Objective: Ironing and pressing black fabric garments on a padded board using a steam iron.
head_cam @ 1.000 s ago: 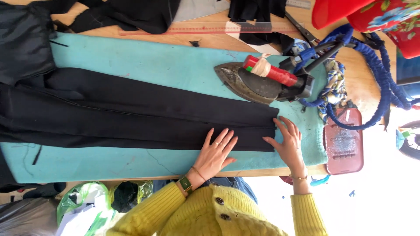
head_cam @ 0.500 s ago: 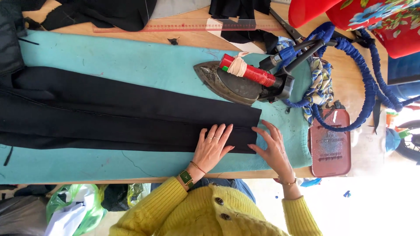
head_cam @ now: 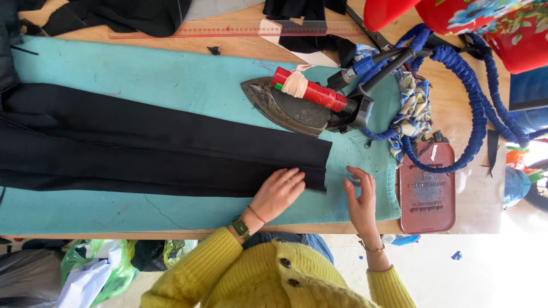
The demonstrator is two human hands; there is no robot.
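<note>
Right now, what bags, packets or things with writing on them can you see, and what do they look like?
Iron rest: reddish-brown rounded rectangle with raised lettering, right of the teal pressing mat.
Ruler: long, clear with red markings, along the table's far edge.
Plastic bags: green and white, crumpled, on the floor under the table's near edge.
No screens or signs.

Matt black cloth trousers (head_cam: 165, 149) on soft, faintly scuffed teal padding (head_cam: 171, 74). Dull, worn metal iron (head_cam: 294, 108) with glossy red plastic handle (head_cam: 319, 94). Bare pale wood surface (head_cam: 240, 47). Ribbed blue fabric-covered hose (head_cam: 476, 108). Rust-red textured rubber rest (head_cam: 427, 188).
</note>
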